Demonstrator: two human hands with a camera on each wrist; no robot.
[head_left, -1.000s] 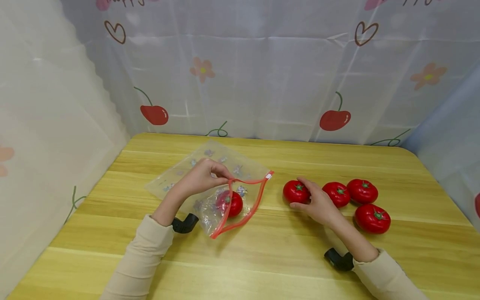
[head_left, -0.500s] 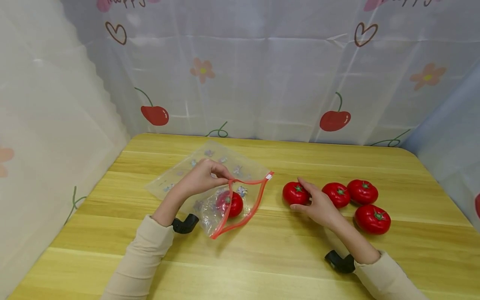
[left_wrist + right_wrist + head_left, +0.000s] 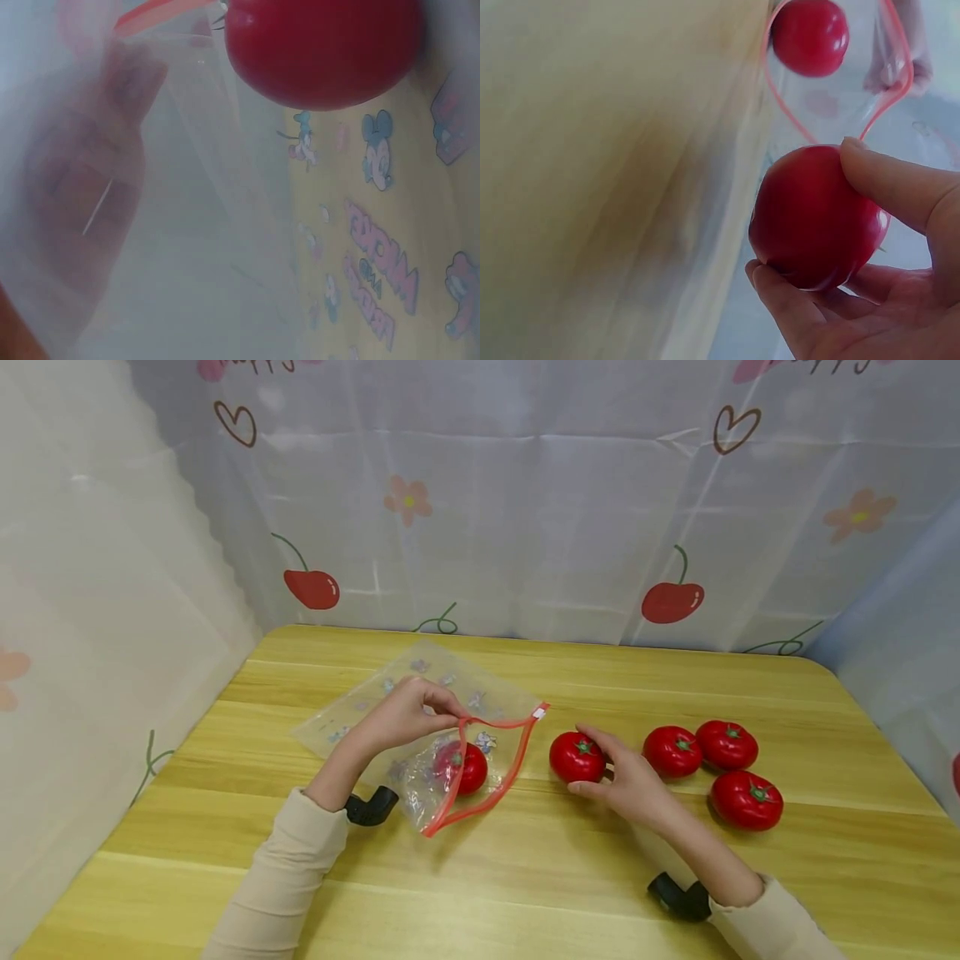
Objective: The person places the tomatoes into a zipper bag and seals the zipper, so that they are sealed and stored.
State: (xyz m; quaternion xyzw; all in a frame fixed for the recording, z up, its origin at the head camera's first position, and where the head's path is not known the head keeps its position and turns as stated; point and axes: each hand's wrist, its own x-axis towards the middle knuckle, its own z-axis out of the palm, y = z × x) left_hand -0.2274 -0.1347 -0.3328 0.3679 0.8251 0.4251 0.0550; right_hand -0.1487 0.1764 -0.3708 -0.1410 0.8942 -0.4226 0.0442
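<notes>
My left hand [image 3: 416, 714] pinches the upper rim of a clear zip bag [image 3: 517, 760] with a red zip edge, holding its mouth apart. Inside the bag sits a red tomato [image 3: 472, 768], partly behind the plastic. In the left wrist view that tomato [image 3: 322, 52] hangs large at the top, above printed cartoon figures. To the right of the bag, my right hand [image 3: 626, 781] grips another tomato [image 3: 576, 757] between thumb and fingers. The right wrist view shows this gripped tomato [image 3: 817, 217] close below the bag's opening.
Three more tomatoes lie right of my right hand: a near-left one [image 3: 672, 752], a far one [image 3: 726, 745] and a front one [image 3: 747, 800]. All rest on the wooden table [image 3: 480, 902]. A printed curtain [image 3: 510, 527] hangs behind it.
My right hand has moved slightly left with its tomato, away from the three other tomatoes and nearer the bag. The left hand and bag have stayed in place.
</notes>
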